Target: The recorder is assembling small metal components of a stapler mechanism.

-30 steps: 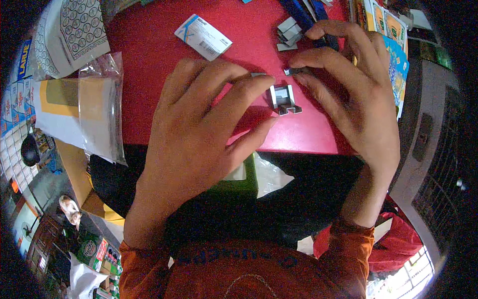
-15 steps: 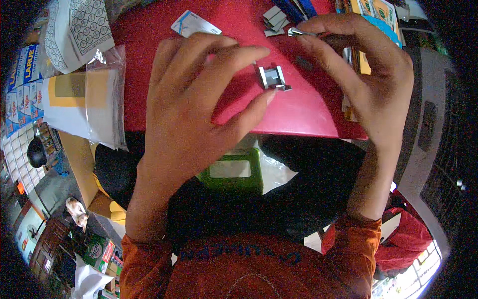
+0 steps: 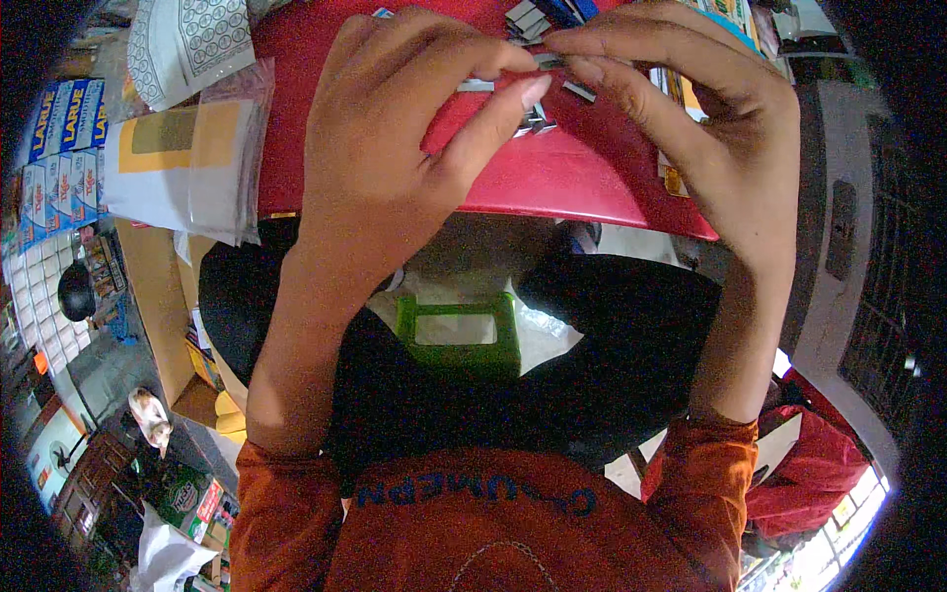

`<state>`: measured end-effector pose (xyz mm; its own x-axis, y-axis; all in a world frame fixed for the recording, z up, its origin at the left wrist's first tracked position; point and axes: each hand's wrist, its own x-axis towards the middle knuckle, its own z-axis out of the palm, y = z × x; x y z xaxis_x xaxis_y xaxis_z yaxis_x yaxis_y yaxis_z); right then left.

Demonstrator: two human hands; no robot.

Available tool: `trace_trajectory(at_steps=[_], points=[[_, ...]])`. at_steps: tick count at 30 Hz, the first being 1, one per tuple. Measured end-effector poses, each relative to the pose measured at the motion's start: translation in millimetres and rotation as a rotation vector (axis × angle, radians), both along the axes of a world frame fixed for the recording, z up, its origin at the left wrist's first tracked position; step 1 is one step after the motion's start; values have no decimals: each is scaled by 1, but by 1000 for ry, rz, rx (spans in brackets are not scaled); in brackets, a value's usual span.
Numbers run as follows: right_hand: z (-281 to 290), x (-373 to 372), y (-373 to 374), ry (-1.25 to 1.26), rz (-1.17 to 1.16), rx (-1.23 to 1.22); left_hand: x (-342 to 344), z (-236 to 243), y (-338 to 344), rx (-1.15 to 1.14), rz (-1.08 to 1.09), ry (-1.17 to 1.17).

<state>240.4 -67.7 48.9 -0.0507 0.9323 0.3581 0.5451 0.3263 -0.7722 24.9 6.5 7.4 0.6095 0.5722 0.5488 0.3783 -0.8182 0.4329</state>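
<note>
My left hand (image 3: 385,138) and my right hand (image 3: 720,138) meet over the far part of the red table (image 3: 592,183). Pinched in my right thumb and index finger is a small grey strip (image 3: 548,61), its far end close to my left fingertips. The left thumb and index finger are drawn nearly together; what lies between them, if anything, is hidden. Just below the left thumb tip, part of a small grey-and-white frame-shaped piece (image 3: 535,124) shows on the table. Several flat grey pieces (image 3: 527,20) lie beyond my fingers, beside a blue object (image 3: 572,10).
A clear plastic sleeve with white paper (image 3: 215,178) lies at the table's left, near blue-and-white cartons (image 3: 61,192). A cardboard box (image 3: 148,296) stands below. Between my legs is a green plastic container (image 3: 459,357). A cat (image 3: 148,419) is on the floor at left.
My right hand has moved left and my left index finger and thumb have drawn together, so both hands' fingertips now meet. The table sits higher in view.
</note>
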Motion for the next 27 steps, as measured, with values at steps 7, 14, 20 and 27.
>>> trace_trajectory(at_steps=[7,14,20,27], points=[[3,-18,-7,249,-38,-166,-6,-2,-5,-53,32,-95],[29,-36,-2,372,-106,-284,-8,-5,3,-250,-81,-331],[2,-10,1,260,-126,-95,5,27,10,-144,-237,-82],[-4,-17,-7,292,-182,-65,3,42,20,-610,-336,-145]])
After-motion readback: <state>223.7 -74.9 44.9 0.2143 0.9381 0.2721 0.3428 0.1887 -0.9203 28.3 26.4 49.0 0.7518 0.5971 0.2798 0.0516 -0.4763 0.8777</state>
